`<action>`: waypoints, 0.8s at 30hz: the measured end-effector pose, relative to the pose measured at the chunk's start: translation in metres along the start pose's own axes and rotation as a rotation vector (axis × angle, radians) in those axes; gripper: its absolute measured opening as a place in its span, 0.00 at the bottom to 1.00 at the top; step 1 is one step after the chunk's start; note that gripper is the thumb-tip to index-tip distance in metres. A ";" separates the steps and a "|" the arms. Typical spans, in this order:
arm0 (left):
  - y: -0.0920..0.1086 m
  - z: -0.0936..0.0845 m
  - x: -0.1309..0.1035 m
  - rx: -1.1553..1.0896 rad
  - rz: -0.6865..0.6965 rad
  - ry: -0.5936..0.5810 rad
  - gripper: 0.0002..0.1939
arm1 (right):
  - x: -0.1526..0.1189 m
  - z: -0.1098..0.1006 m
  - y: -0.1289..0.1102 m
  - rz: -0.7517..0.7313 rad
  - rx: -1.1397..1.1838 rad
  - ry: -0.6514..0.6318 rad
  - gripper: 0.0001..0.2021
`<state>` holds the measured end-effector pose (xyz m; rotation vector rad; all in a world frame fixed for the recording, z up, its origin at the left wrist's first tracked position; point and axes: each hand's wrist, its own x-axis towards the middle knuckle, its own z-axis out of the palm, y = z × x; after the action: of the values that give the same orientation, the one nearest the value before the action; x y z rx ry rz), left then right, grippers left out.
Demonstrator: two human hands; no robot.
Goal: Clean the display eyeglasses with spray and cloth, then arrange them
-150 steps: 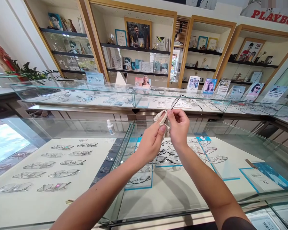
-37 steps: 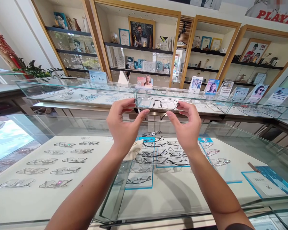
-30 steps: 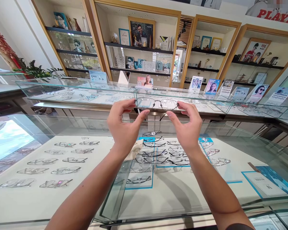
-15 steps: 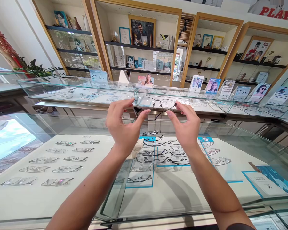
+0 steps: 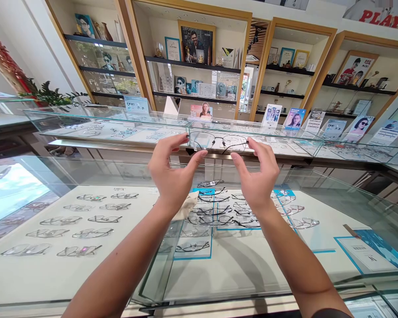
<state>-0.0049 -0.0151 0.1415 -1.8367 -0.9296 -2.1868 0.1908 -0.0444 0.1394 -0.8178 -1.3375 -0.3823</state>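
A pair of thin dark-rimmed eyeglasses (image 5: 219,141) is held up in front of me, above the glass display case. My left hand (image 5: 172,165) pinches its left end between fingers and thumb. At the other end, the fingertips of my right hand (image 5: 258,170) grip the frame near the hinge. Both thumbs sit below the lenses. One temple shows through the right lens; the other is mostly hidden. Beneath my left wrist lies a beige cloth (image 5: 187,206), partly covered by the arm.
Rows of eyeglasses (image 5: 215,210) lie inside the near glass case (image 5: 152,282), with more on its left side (image 5: 93,232). A second glass counter (image 5: 119,117) runs across behind, carrying upright cards (image 5: 293,119). Wooden shelves (image 5: 192,62) line the wall.
The eyeglasses have turned slightly, and the visible temple now shows through the right lens instead of hanging below. Both hands have shifted a little to the right.
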 end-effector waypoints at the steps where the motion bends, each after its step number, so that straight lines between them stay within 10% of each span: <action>1: -0.001 0.001 0.000 -0.029 -0.029 -0.014 0.23 | 0.000 0.000 -0.001 -0.033 -0.026 0.016 0.17; 24: -0.009 0.010 -0.007 -0.084 -0.202 -0.068 0.20 | 0.000 -0.002 -0.006 0.005 0.072 -0.012 0.20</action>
<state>0.0006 -0.0043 0.1322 -1.9441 -1.0972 -2.3250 0.1882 -0.0498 0.1412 -0.7645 -1.3525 -0.3244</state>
